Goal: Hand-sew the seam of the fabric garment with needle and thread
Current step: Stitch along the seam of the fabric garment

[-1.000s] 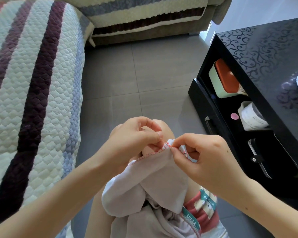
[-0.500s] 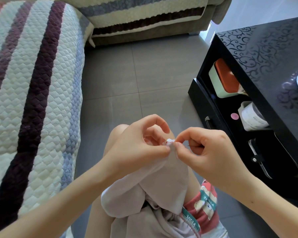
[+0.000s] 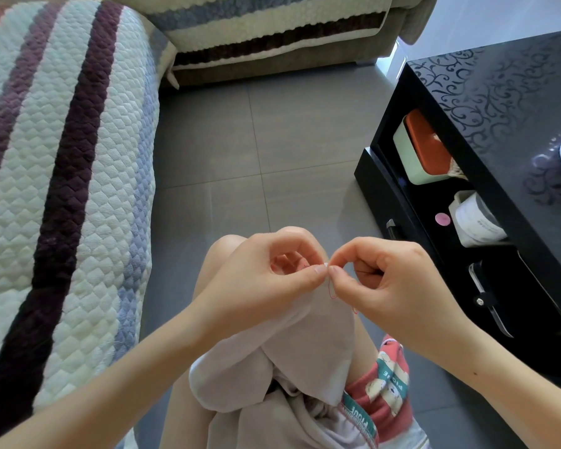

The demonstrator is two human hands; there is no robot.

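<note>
With the left hand [image 3: 266, 280], pinching the top tip of the pale fabric garment [image 3: 305, 345] between curled fingers [image 3: 316, 270], above a raised knee [image 3: 224, 251]. With the right hand [image 3: 392, 286], just beside it, thumb and forefinger closed on that same tip, touching the left's. Below the pinch, a small loop of red thread [image 3: 332, 294] against the cloth. Needle too small to make out. Rest of the garment draped over the lap, near. Left, a striped quilted cover [image 3: 78, 189]; right, a black tabletop [image 3: 499, 102].

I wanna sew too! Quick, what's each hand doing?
Left hand: closed, pinching the top edge of the cloth.
Right hand: closed, pinching the needle there, red thread dangling.
</note>
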